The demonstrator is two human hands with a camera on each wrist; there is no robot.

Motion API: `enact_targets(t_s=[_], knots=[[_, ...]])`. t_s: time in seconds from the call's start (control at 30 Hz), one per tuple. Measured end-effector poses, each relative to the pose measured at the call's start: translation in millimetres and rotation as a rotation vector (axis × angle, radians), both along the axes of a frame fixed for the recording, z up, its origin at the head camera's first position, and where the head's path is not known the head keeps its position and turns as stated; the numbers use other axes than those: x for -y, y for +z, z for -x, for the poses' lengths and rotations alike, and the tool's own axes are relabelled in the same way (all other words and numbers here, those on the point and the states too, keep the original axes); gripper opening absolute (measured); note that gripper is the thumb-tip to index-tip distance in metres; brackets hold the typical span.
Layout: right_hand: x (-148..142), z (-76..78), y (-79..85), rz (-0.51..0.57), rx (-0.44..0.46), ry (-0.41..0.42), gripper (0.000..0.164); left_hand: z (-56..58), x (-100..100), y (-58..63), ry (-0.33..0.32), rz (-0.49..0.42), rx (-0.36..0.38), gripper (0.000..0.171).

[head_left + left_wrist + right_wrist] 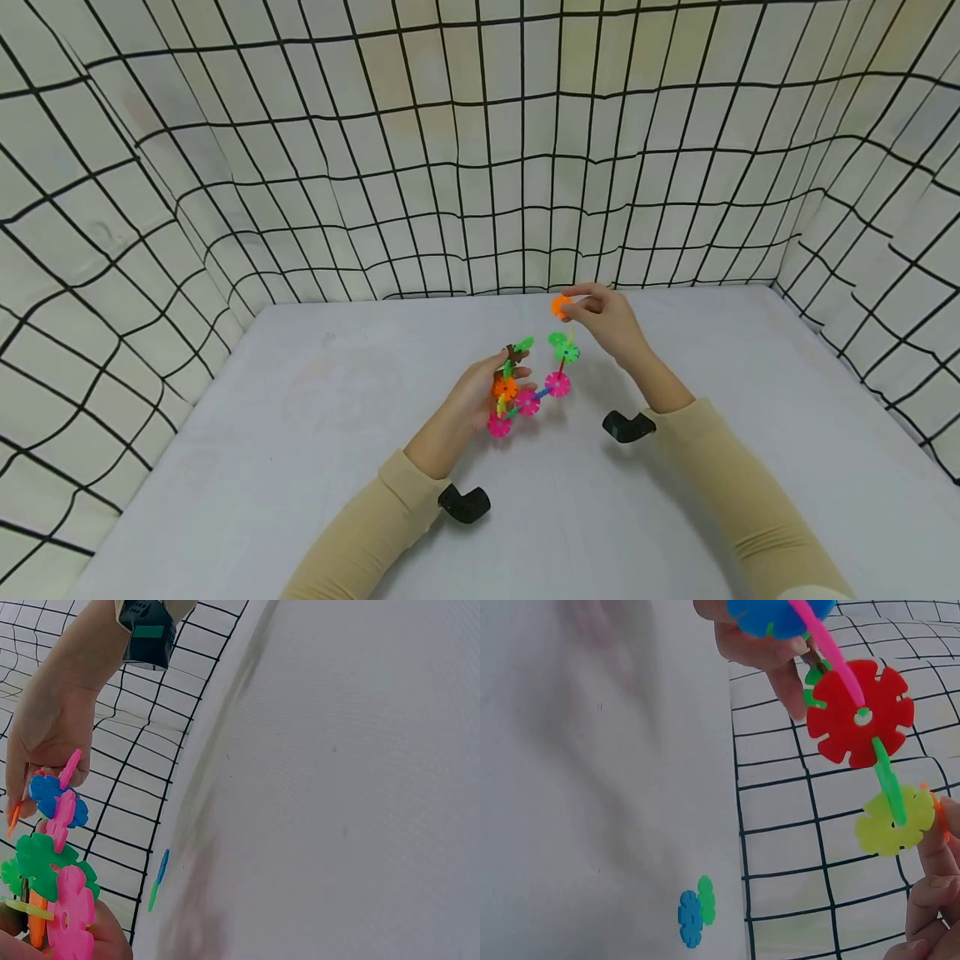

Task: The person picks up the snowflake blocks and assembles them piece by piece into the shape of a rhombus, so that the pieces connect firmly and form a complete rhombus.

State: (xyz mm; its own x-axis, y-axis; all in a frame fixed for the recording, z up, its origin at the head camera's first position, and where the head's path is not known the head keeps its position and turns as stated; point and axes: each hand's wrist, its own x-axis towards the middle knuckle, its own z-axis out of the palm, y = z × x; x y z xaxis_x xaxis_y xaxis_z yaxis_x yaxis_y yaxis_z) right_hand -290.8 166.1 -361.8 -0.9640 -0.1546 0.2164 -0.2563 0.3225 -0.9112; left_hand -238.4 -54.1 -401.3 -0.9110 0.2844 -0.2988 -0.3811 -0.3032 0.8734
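Note:
A chain of notched, flower-shaped plastic discs (527, 403) in pink, green, blue, red, orange and yellow hangs in a curve between the hands. My left hand (477, 390) holds its bunched lower end, fingers partly hidden behind the discs. Thumb and fingers of my right hand (606, 322) pinch an orange disc (561, 306) at the upper end. In the right wrist view that orange disc overlaps the edge of a yellow disc (889, 825), which joins a green disc (887, 780) slotted into a red disc (877, 724).
On the white table (337, 400), a loose blue disc (691, 919) and a green disc (706, 898) lie side by side. A black grid net (465, 167) over pale walls rises at the back and both sides. Black wrist-worn devices (465, 504) show beside the sleeves.

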Motion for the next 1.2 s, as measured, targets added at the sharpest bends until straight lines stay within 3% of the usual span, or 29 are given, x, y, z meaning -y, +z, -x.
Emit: enact_targets(t_s=[0.13,0.4,0.83,1.2], knots=[[9.0,-7.0,3.8,-0.001,0.011,0.022,0.033,0.9,-0.1,-0.6,0.004,-0.002,0.003,0.047],[19.2,-4.9,-6.6,-0.012,0.020,0.052,0.031,0.2,-1.0,-0.8,0.031,0.002,0.017,0.048],[26.8,-12.0,-12.1,-0.076,0.005,-0.002,0.030,-0.9,-2.7,-0.3,0.068,-0.020,0.020,0.047],[30.9,-17.0,-17.1,-0.089,0.014,-0.007,0.029,-2.4,-2.3,1.6,0.050,-0.022,0.000,0.043]])
